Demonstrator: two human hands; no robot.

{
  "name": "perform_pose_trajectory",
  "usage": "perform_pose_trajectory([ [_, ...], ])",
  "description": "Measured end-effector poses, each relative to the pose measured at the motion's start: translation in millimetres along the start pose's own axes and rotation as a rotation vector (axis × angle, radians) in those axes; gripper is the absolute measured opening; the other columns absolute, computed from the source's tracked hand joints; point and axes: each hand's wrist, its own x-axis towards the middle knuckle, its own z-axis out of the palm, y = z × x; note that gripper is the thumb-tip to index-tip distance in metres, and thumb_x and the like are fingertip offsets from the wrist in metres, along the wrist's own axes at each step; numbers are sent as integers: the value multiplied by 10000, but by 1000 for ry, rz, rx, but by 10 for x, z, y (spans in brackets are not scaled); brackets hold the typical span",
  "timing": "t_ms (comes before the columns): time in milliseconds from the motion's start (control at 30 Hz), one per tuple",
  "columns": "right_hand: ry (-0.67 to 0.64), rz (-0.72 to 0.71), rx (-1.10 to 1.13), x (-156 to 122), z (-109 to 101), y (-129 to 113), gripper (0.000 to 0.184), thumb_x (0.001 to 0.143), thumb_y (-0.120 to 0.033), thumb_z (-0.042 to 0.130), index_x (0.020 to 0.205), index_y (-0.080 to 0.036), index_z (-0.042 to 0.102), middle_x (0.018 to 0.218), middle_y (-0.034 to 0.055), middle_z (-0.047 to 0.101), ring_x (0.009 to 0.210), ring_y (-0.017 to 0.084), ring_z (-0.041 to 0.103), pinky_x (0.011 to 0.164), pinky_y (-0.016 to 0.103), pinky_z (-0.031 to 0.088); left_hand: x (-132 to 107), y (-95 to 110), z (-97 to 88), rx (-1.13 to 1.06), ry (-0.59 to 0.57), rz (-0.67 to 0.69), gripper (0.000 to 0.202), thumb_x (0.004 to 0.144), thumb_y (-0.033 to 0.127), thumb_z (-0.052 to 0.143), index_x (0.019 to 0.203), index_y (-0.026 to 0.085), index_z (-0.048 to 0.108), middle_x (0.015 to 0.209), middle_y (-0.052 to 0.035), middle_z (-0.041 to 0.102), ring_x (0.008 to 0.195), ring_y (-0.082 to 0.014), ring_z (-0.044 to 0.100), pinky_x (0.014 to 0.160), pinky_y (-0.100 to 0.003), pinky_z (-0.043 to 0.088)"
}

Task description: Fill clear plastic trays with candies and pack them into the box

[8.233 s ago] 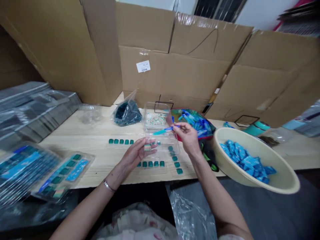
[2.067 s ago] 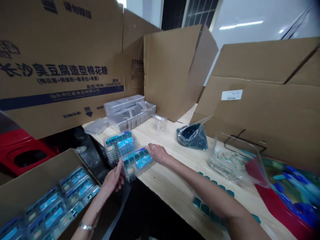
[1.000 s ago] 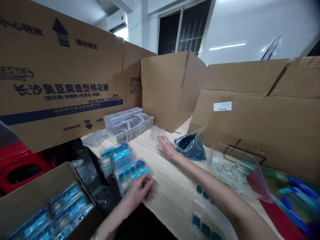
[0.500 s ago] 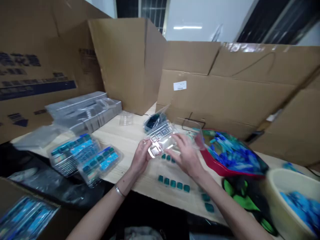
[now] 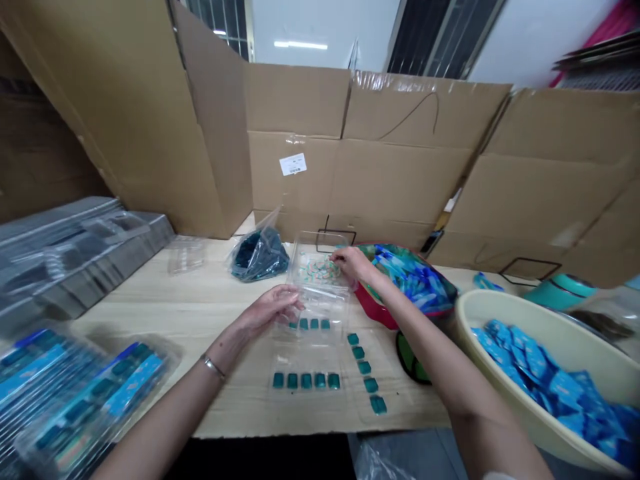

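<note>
My left hand (image 5: 276, 308) has its fingertips closed on the left edge of a clear plastic tray (image 5: 330, 303). Over a clear box of small pale pieces (image 5: 316, 269), my right hand (image 5: 353, 263) reaches in with its fingers pinched together; what they hold, if anything, is too small to make out. In front of me, rows of teal square pieces (image 5: 306, 381) sit in clear trays, and another teal line (image 5: 365, 367) runs slantwise to the right. Part of a teal row shows through the tray by my left hand.
Filled clear packs (image 5: 107, 393) are stacked at left, beside nested empty trays (image 5: 95, 257). A bag of dark teal pieces (image 5: 260, 253) stands behind. At right are a red container of blue pieces (image 5: 373, 310) and a cream tub (image 5: 467, 313) of blue packets. Cardboard (image 5: 400, 173) walls the back.
The view has swung right. My right hand has let go of the clear tray and moved to the box of small pieces. The tray has been lowered among the teal rows, my left hand still on it.
</note>
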Motion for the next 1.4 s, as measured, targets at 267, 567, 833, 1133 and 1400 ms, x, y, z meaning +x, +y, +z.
perform_pose_trajectory([
  [267,-485,-51,-173,615,302,154,131,666,-97,641,769,-123,718,759,53,710,714,156,613,589,196,373,38,-263,-117,-246,46,-40,381,803,419,635,1066,147,592,781,-66,687,489,-69,539,417,-155,338],
  [567,-612,-52,-253,682,441,206,196,701,-185,687,891,-138,682,875,65,694,803,157,603,588,194,348,84,-337,-135,-278,96,-80,366,805,440,621,1037,160,581,778,-36,644,446,-56,465,373,-165,343],
  [833,-520,205,182,688,462,266,151,683,-139,675,834,-144,667,702,9,674,595,107,576,540,179,412,85,-336,-163,-275,78,-120,371,794,458,623,1028,175,574,821,-41,648,499,-89,552,380,-169,336],
  [1133,-644,236,604,769,656,426,98,590,-174,716,673,-139,679,531,-45,591,461,64,484,475,176,401,84,-341,-165,-229,80,-115,323,809,455,606,977,180,588,815,-40,667,482,-75,531,406,-177,354],
  [1400,-497,285,526,919,687,387,112,646,-118,680,755,-129,655,574,-36,597,474,57,481,458,161,378,79,-339,-174,-240,71,-135,297,827,440,590,966,178,575,856,-53,687,497,-79,554,415,-174,370],
])
